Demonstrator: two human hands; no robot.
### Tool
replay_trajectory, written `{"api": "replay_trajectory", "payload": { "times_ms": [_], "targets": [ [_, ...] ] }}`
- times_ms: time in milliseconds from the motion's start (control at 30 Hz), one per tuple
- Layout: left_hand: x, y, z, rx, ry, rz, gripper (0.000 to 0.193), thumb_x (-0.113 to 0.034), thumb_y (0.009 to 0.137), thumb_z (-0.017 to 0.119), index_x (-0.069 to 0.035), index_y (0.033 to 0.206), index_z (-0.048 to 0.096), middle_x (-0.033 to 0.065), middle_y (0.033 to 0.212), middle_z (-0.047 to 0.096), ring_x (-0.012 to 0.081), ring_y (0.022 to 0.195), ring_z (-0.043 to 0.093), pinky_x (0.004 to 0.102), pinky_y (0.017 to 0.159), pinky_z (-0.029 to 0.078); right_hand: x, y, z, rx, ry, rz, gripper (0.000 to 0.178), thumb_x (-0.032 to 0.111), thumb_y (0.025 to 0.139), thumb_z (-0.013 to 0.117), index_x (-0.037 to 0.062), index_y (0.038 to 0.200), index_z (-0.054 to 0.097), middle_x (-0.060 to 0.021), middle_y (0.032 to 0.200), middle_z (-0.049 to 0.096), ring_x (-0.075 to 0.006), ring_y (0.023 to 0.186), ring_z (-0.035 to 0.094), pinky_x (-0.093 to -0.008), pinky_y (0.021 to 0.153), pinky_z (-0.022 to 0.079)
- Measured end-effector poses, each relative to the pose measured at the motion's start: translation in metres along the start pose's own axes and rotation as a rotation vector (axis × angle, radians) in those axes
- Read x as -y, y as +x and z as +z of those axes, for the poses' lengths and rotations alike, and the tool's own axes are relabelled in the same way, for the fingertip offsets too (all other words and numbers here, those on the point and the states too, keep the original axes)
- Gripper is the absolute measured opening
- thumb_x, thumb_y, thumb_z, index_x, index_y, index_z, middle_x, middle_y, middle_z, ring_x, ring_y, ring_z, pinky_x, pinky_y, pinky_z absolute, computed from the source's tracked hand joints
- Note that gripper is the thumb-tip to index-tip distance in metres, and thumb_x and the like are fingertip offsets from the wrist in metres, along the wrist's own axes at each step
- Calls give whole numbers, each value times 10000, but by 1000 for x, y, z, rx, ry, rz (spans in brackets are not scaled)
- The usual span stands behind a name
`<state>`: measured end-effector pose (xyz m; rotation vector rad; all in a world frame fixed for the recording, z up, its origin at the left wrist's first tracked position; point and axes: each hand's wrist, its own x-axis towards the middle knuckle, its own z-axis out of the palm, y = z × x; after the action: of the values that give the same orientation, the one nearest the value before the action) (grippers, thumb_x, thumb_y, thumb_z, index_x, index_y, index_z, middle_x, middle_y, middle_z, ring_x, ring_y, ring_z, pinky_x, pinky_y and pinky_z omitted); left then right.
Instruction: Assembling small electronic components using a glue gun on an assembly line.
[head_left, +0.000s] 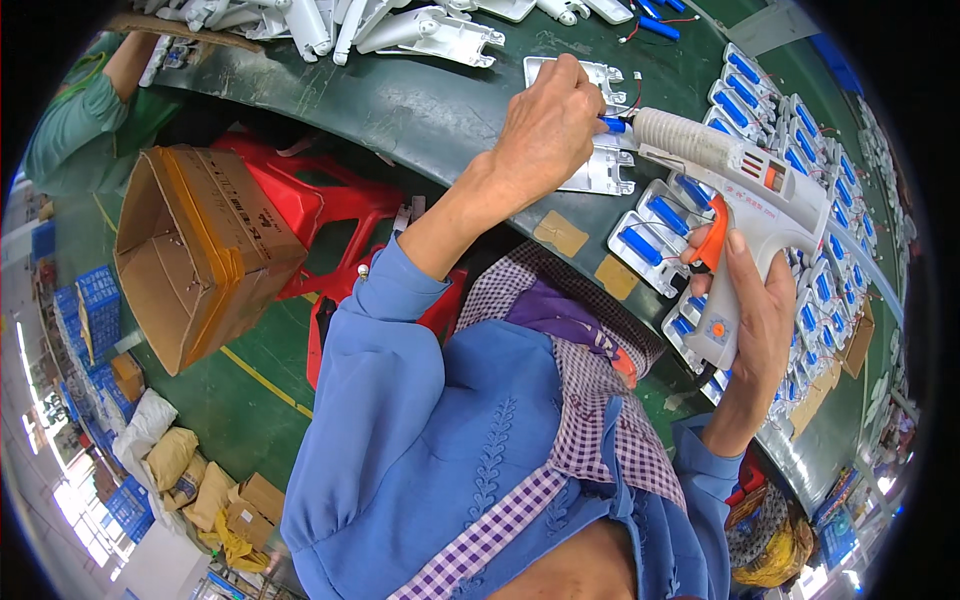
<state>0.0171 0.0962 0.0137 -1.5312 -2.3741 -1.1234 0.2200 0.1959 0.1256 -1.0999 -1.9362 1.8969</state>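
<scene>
My right hand is wrapped round a white hot glue gun, with fingers at its orange trigger. The gun's nozzle end reaches left to my left hand. There my left fingers are pinched on a blue cylindrical battery, whose end shows past the fingertips. It lies over white plastic shells, partly hidden by the hand. A thin red and black wire shows beside it. Just below the gun, white shells with blue batteries sit close to the table edge.
Many battery-fitted shells cover the right of the dark green table. White plastic parts are heaped at the far side, with loose blue batteries nearby. A red stool and cardboard box stand left; another person's arm is beyond.
</scene>
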Motion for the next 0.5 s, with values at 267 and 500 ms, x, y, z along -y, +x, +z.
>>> {"api": "replay_trajectory", "payload": {
  "times_ms": [267, 500],
  "targets": [
    [0, 2, 0, 17, -3, -17, 163, -80, 772, 706, 20, 899, 684, 129, 959, 565, 298, 898, 593, 405, 767, 496, 0, -9, -1, -46, -25, 5, 396, 268, 939, 570, -63, 1154, 543, -135, 892, 662, -141, 679, 597, -248, 551, 464],
    [2, 4, -1, -2, -4, 16, 158, -91, 768, 710, 21, 875, 679, 129, 953, 564, 298, 894, 590, 408, 756, 494, -3, -9, -2, -55, -57, 35, 388, 270, 937, 569, -51, 1155, 547, -123, 851, 660, -121, 597, 549, -242, 534, 444]
  ]
}}
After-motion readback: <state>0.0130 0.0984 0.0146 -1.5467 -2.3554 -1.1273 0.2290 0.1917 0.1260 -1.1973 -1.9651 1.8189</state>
